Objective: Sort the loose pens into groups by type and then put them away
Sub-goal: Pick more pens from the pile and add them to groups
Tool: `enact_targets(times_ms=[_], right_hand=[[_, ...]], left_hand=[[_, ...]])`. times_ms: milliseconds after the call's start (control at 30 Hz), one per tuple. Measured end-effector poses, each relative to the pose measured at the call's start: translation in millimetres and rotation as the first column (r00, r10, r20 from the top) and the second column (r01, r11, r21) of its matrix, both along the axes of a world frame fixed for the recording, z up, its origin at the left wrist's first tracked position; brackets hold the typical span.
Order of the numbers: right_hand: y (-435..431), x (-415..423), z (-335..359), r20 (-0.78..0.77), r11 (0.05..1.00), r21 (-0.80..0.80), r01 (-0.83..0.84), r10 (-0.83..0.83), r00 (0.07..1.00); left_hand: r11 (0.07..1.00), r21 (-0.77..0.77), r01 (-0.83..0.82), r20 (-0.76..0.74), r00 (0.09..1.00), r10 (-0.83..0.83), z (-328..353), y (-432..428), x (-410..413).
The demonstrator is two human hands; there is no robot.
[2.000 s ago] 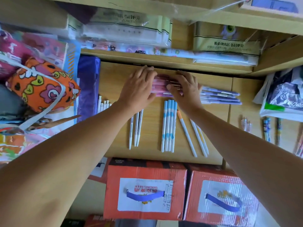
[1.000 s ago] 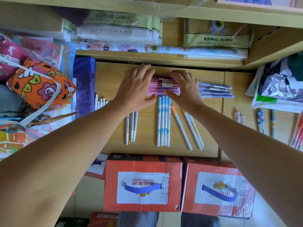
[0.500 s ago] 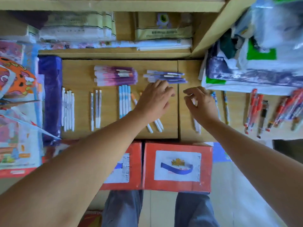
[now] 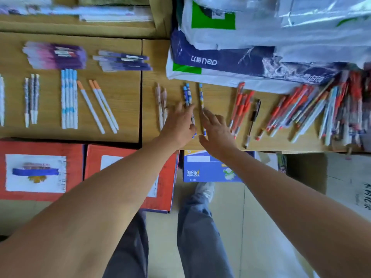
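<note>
Pens lie in groups on a wooden shelf (image 4: 120, 93). At the left are pink-purple pens (image 4: 54, 56), violet pens (image 4: 122, 62), blue-white pens (image 4: 69, 101) and orange-tipped white pens (image 4: 98, 106). My left hand (image 4: 178, 123) rests flat, fingers apart, over two blue patterned pens (image 4: 187, 95), beside two pale pink pens (image 4: 161, 101). My right hand (image 4: 216, 131) is spread next to a single blue-yellow pen (image 4: 201, 97), fingertips touching it. Neither hand grips anything. Red pens (image 4: 241, 107) and one black pen (image 4: 254, 117) lie to the right.
A loose heap of mixed pens (image 4: 325, 111) fills the right end of the shelf. Plastic bags (image 4: 251, 49) hang over the shelf's back. Red cartons (image 4: 40, 169) and a blue box (image 4: 208, 167) stand on the floor under the shelf edge, by my legs.
Both hands left the pink-purple bundle at the left and moved right to the blue patterned pens. My view swung right, and the red pens and mixed heap came into sight.
</note>
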State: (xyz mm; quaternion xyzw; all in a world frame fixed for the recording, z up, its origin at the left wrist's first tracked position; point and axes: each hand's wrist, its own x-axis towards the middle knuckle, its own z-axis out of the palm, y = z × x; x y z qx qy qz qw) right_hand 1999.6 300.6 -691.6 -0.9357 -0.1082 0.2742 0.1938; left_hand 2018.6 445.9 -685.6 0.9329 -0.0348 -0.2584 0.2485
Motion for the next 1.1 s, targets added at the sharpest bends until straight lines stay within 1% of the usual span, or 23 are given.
enact_targets(times_ms=[167, 267, 333, 433, 533, 633, 733, 800, 933, 1033, 1100], right_hand=[[-12, -18, -6, 0.016, 0.991, 0.130, 0.009, -0.012, 1.000], [-21, -22, -5, -0.032, 0.976, 0.215, 0.022, -0.016, 0.999], [-28, -20, -3, -0.025, 0.961, 0.270, 0.061, -0.057, 0.998], [-42, -16, 3, 0.060, 0.932, 0.326, 0.155, -0.184, 0.981], [-65, -17, 8, 0.151, 0.927, 0.300, 0.224, -0.278, 0.949], [-87, -22, 6, 0.170, 0.936, 0.213, 0.281, -0.318, 0.933], [-98, -28, 6, 0.106, 0.940, 0.094, 0.328, -0.337, 0.936], [-100, -33, 6, 0.066, 0.941, 0.054, 0.334, -0.337, 0.939], [-105, -35, 7, 0.063, 0.933, 0.095, 0.346, -0.353, 0.934], [-116, -31, 12, 0.095, 0.902, 0.128, 0.411, -0.424, 0.901], [-129, -28, 15, 0.127, 0.885, 0.114, 0.452, -0.465, 0.876]], left_hand=[[1.000, 0.001, 0.007, 0.056, 0.998, -0.007, -4, -20, -10], [0.999, 0.027, 0.023, 0.073, 0.997, -0.025, -5, -25, -14], [0.998, 0.066, 0.023, 0.094, 0.995, -0.029, -5, -27, -14], [0.986, 0.143, 0.092, 0.133, 0.985, -0.111, 0, -30, -16], [0.949, 0.185, 0.256, 0.165, 0.944, -0.287, 5, -36, -16], [0.900, 0.236, 0.366, 0.134, 0.905, -0.403, 2, -42, -12], [0.893, 0.280, 0.351, 0.146, 0.904, -0.401, 1, -43, -8], [0.887, 0.296, 0.354, 0.146, 0.901, -0.408, 2, -40, -7], [0.864, 0.312, 0.395, 0.133, 0.882, -0.452, 5, -39, -2], [0.864, 0.290, 0.411, 0.143, 0.874, -0.464, 8, -50, 4], [0.869, 0.256, 0.423, 0.161, 0.868, -0.470, 11, -65, 6]])
